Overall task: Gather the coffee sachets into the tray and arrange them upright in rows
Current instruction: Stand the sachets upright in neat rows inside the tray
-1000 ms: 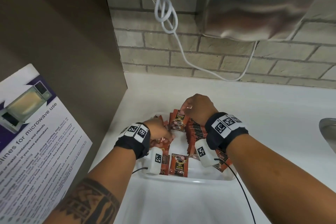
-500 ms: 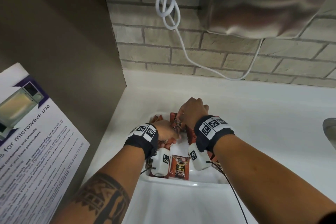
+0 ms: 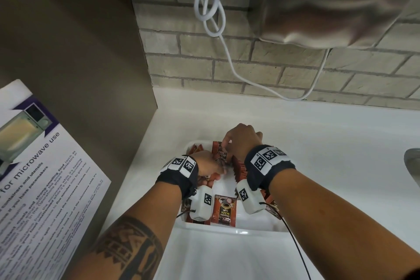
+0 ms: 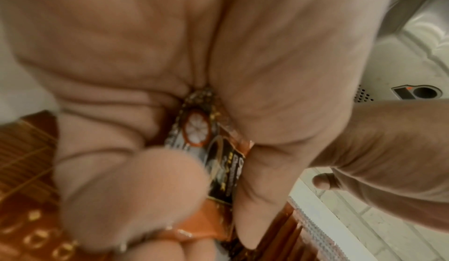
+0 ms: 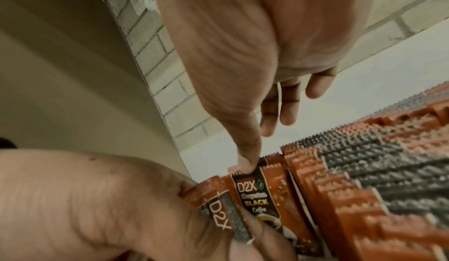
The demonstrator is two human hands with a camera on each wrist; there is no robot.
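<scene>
Brown-orange sachets (image 3: 223,210) (black label panels), white tray (image 3: 229,229).

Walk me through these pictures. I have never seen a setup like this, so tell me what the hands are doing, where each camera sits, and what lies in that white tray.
No machine here: a person works bare-handed, wearing cameras. The wide picture comes from a head camera looking down; the two close pictures come from cameras strapped to the wrists. On the white counter stands a white tray of brown coffee sachets. A row of sachets stands upright on edge; one flat sachet lies near the front. The left hand grips a sachet between thumb and fingers. The right hand pinches the top of an upright sachet at the row's end.
</scene>
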